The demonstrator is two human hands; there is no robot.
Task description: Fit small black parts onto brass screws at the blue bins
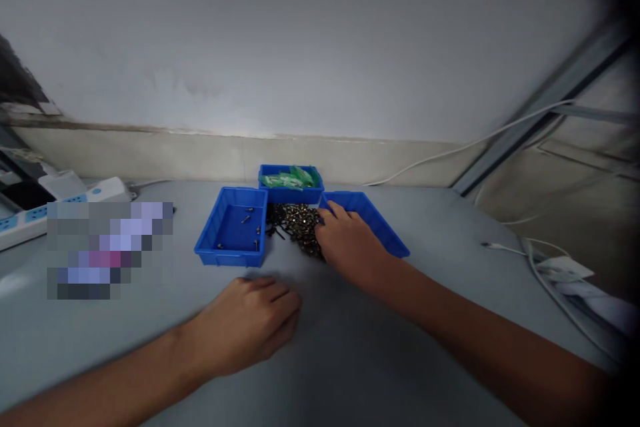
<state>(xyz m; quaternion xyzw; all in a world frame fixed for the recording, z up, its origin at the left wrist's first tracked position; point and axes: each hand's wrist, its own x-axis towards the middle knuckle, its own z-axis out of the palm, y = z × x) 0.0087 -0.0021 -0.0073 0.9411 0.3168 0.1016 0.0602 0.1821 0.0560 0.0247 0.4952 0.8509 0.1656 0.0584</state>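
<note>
Many screws (301, 221), likely light, stiff, pinchable by heads, lie beside the right hand (349, 240), grip unclear; left hand (250, 321) curled closed.

Plain grey-white wall (320, 47) fills upper half, faint smudges left of centre. Pale tile band (200, 155) below it, uneven brownish edge at left, vertical joint near centre. Dark rough-edged patch (17, 70) upper left, unclear what. Grey tabletop (430, 227) across lower half, back edge near the band. Grey metal frame (540, 103) slants down right side to table's back corner; crossbar branches off near right edge. White cable (440, 155) runs from frame down to table. White power strip (103, 195) at left edge, blue socket faces. Light dim, soft; pale glare on table, far left.
</note>
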